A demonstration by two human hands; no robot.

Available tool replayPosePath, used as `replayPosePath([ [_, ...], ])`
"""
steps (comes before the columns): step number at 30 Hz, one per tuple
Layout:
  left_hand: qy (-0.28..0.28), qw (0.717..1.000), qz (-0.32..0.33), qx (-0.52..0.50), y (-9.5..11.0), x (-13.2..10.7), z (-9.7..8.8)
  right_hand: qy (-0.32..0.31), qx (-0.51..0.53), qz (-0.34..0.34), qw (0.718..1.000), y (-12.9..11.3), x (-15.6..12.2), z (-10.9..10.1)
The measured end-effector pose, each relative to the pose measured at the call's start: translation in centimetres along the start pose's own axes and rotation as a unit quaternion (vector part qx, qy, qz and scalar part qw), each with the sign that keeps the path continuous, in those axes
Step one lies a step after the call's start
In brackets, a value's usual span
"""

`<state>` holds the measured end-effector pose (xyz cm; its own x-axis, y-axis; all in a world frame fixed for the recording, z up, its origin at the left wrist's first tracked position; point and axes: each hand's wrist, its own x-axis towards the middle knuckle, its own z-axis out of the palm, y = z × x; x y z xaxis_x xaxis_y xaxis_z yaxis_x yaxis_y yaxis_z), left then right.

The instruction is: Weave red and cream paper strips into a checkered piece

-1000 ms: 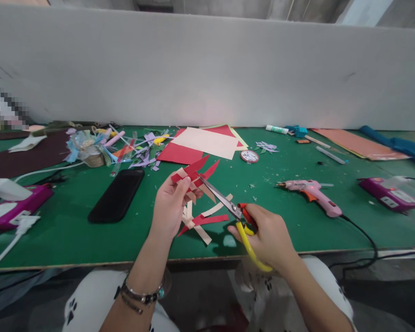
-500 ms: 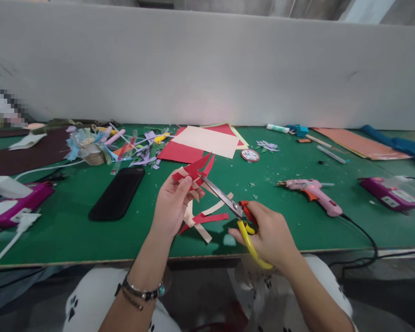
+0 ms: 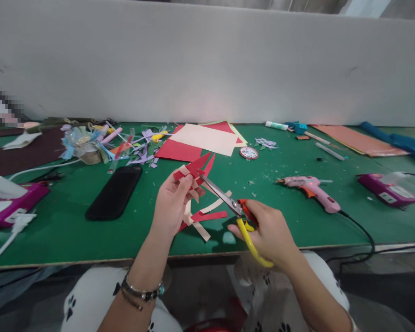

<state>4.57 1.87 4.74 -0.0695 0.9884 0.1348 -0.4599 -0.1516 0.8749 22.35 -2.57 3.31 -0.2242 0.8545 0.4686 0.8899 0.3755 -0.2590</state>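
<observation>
L hand [image 3: 174,198], thumb pressed down, pinches red/cream paper [image 3: 196,165] above table [image 3: 134,244], mid-width, in from front edge — R hand [image 3: 271,230] curled round handles of scissors [image 3: 235,207]. Their long axis slants from nr front edge left twd back edge — tips at paper, L hand nearer it.

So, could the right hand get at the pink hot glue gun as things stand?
Probably not to grasp it: the right hand is wrapped around the scissors, though the pink hot glue gun lies close by with nothing bulky between.
</observation>
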Motion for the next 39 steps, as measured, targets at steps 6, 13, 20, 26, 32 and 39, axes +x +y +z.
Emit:
replayPosePath([
  [6, -0.008, 0.999, 0.023, 0.029, -0.17, -0.16, -0.21, -0.019, 0.028, 0.016, 0.999, -0.01, 0.04, 0.08],
  [13, -0.005, 0.999, 0.022, 0.035, -0.09, -0.15, -0.11, -0.040, 0.060, 0.017, 0.997, -0.24, 0.14, 0.01],
  [20, -0.016, 0.999, 0.011, 0.037, 0.01, -0.27, -0.01, -0.017, 0.047, 0.007, 0.999, -0.16, 0.12, -0.03],
  [26, -0.013, 0.999, 0.003, 0.029, 0.10, -0.25, 0.14, -0.033, 0.064, 0.011, 0.997, -0.08, 0.08, 0.09],
  [32, -0.008, 1.000, 0.007, 0.016, -0.02, -0.25, 0.20, -0.057, 0.099, 0.028, 0.993, -0.19, 0.04, 0.25],
  [39, 0.006, 1.000, 0.007, 0.006, -0.48, -0.21, 0.22, -0.075, 0.142, 0.036, 0.986, 0.11, 0.06, 0.75],
])
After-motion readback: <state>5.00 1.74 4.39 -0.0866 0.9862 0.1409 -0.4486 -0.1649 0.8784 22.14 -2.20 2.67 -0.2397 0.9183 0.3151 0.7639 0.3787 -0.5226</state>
